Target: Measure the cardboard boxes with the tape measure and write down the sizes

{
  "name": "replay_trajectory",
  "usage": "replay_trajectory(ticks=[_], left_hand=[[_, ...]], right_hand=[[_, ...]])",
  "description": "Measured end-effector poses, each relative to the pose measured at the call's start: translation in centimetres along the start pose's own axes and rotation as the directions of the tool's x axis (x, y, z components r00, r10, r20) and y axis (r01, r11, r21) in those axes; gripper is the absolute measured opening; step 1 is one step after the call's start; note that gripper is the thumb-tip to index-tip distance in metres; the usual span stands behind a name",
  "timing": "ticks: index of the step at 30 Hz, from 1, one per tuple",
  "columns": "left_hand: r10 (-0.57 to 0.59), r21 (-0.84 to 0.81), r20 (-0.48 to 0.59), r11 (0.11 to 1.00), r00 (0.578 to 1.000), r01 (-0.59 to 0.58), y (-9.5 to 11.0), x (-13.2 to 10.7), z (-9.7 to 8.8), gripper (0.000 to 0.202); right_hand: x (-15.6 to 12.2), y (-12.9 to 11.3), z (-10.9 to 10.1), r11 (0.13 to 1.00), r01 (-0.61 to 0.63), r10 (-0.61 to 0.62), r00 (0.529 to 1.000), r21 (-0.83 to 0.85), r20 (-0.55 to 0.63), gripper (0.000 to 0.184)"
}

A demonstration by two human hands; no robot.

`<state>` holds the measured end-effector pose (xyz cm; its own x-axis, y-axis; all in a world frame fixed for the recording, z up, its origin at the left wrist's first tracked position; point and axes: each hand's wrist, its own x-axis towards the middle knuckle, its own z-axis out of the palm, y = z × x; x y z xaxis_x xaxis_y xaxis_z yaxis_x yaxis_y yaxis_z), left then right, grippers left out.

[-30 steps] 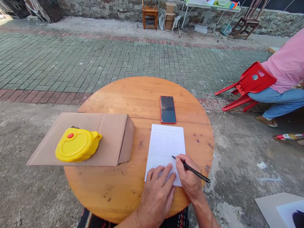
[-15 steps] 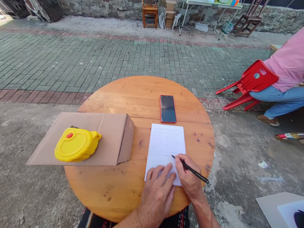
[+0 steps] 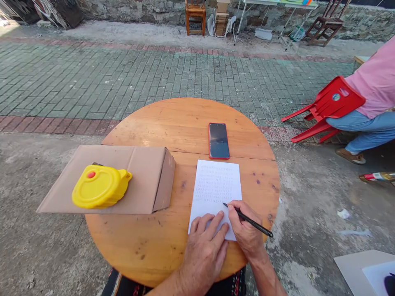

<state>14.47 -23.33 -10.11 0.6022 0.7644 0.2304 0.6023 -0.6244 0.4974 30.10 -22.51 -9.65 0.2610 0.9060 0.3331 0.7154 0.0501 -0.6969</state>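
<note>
Tabletop: one, round, wooden, knotted, a seam running across it. Open wood lies between box and paper, along the far rim, and in a band right of the paper.

Paper: one sheet, white, flat on the tabletop, right of centre; rows of small handwriting fill its upper part. Lower edge partly covered by the hands.

Hands: two, close beside each other. Left hand, flat, fingers a little spread, pressed on the lower sheet. Right hand, fingers closed around the pen.

Pen: one, black, slanted, tip at the lowest written row, rear end by the right rim; contact of tip with sheet cannot be told.

Phone: one, red-edged, just beyond the sheet's far edge.

Box: one, cardboard, overhanging the left rim.

Case: one, yellow, red button, on top of the box.

Surroundings: concrete ground, green brick paving, stone wall; one red chair with a seated person at right.
</note>
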Motion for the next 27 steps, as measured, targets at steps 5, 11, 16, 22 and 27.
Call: replay_trajectory(ticks=[5,11,16,22,27], left_hand=[[0.002,0.006,-0.013,1.0,1.0,-0.002,0.04,-0.06,0.03,0.031],[-0.001,0.002,-0.013,1.0,1.0,0.001,0.11,-0.31,0.07,0.031],[-0.001,-0.007,-0.016,1.0,1.0,0.001,0.04,-0.15,0.12,0.03],[-0.003,-0.006,-0.013,1.0,1.0,0.003,-0.03,-0.14,0.21,0.031],[-0.005,-0.012,-0.007,1.0,1.0,0.005,-0.03,-0.15,0.14,0.031]], right_hand=[[-0.11,0.08,-0.03,1.0,-0.013,0.013,0.999,-0.001,-0.039,0.017],[-0.21,0.22,0.01,1.0,-0.028,0.026,0.995,-0.014,-0.097,0.015],[-0.17,0.28,0.15,1.0,-0.015,0.013,0.996,-0.023,-0.093,0.015],[-0.24,0.28,0.21,0.999,-0.024,0.022,0.996,-0.026,-0.088,0.015],[-0.25,0.19,0.22,0.999,-0.011,0.008,0.996,-0.043,-0.087,0.016]])
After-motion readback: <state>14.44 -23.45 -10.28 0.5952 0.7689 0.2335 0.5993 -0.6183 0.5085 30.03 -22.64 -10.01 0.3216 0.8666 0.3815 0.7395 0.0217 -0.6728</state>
